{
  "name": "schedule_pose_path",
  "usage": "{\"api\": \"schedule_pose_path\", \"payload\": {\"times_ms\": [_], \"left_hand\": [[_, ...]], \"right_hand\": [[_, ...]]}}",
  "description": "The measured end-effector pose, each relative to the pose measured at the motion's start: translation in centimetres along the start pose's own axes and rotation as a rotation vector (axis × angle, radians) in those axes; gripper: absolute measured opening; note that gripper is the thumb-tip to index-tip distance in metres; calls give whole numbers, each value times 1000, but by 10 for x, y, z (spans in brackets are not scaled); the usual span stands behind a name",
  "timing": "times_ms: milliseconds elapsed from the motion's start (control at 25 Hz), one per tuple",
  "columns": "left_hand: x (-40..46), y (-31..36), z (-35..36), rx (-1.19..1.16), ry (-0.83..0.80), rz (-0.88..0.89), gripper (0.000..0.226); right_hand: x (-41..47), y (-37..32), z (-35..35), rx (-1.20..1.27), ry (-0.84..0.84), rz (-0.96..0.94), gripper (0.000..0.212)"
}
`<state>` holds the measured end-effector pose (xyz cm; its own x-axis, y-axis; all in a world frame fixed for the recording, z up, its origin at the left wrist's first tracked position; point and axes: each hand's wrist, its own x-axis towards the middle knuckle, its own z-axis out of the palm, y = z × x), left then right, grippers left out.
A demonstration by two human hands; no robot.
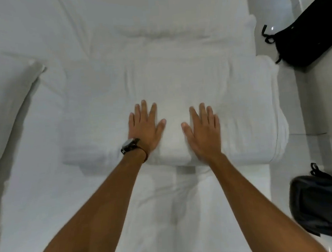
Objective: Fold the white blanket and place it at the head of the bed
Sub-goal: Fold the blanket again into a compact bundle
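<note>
The white blanket (238,105) lies folded into a thick wide rectangle across the middle of the bed (48,193), its right end overhanging the bed's right edge. My left hand (144,127), with a dark watch on the wrist, rests flat on the blanket with fingers spread. My right hand (203,129) lies flat beside it, a short gap between the thumbs. Neither hand holds anything.
A white pillow (6,101) lies at the left side of the bed. Another white pillow (174,30) sits beyond the blanket. On the pale floor at the right lie a black bag (304,35) and a dark backpack (324,205).
</note>
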<state>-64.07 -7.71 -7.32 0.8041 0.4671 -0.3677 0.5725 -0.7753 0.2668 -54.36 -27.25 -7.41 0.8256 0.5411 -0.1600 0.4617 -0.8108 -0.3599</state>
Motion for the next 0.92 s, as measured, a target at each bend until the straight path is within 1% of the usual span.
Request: {"api": "schedule_pose_path", "payload": {"times_ms": [40,120,240,280,320,360,400,440,480,520,560,600,640,680,760,800,840,920], "left_hand": [[-19,-1,10,21,28,7,72],[-58,-8,30,7,105,14,68],[-118,-14,56,-165,236,-58,60],[-135,-14,63,-231,283,-100,56],[-149,-10,69,-330,331,-156,52],[-158,-6,74,-487,389,-249,47],[-161,-2,75,-731,449,-399,44],[-158,1,72,-1038,494,-614,45],[-152,1,67,-1373,488,-834,48],[-143,-2,63,-1699,421,-963,50],[-133,-7,58,-1956,321,-981,54],[-122,-12,53,-2091,247,-929,58],[-111,-17,46,-2141,224,-860,62],[-102,-20,42,-2150,225,-817,64],[-90,-23,37,-2114,241,-821,61],[-87,-25,37,-2096,255,-848,60],[-87,-26,39,-2079,277,-880,62],[-91,-27,39,-2061,343,-911,76]], "right_hand": [[-24,2,12,-84,46,-23,67],[-71,2,27,-93,94,11,66],[-129,0,39,-48,101,71,68],[-146,-1,43,-3,115,86,68],[-159,-3,45,92,148,115,65],[-169,-6,46,249,196,184,60],[-173,-11,44,479,253,309,54],[-172,-14,41,752,322,506,50],[-165,-15,36,1015,398,745,50],[-153,-14,30,1268,437,962,52],[-138,-7,28,1523,420,1095,54],[-122,3,26,1730,362,1133,56],[-107,11,20,1830,325,1137,62],[-94,18,15,1869,311,1124,71],[-76,23,6,1860,261,1124,90],[-73,22,3,1837,272,1152,92],[-72,22,1,1804,304,1194,86],[-75,18,-2,1754,367,1258,76]]}}
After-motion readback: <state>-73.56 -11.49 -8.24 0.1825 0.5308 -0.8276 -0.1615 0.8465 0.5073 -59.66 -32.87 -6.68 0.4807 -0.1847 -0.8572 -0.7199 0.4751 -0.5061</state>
